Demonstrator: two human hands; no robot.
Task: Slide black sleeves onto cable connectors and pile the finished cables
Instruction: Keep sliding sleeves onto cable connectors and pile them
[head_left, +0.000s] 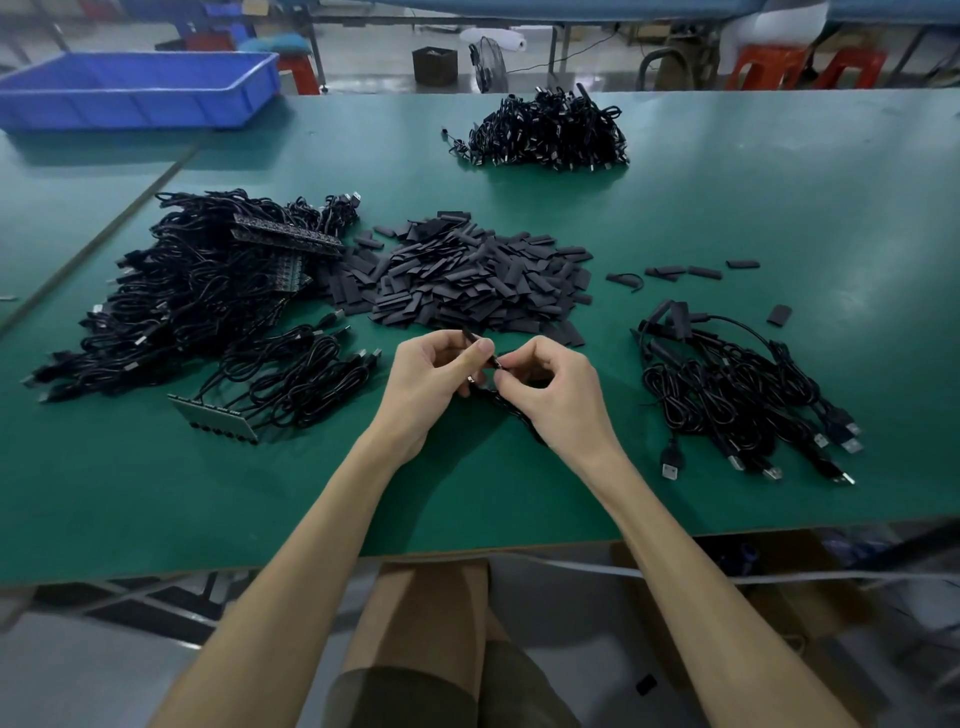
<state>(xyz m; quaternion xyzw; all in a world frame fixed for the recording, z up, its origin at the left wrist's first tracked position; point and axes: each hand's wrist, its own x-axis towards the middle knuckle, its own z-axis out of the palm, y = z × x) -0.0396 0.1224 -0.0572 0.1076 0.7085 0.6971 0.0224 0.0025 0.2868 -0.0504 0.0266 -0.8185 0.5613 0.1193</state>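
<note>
Just in front of the sleeve heap (467, 280), the left hand (434, 379) pinches a black sleeve (474, 344) and the right hand (553, 384) pinches a cable connector (500, 364), end to end. A cable pile (737, 395) lies right of the heap. Open table (260, 499) runs from the heap to the front edge.

blue bin (140, 88) – cut by left edge | connector (497, 364) (tiny, half covered) – shape unclear
</note>
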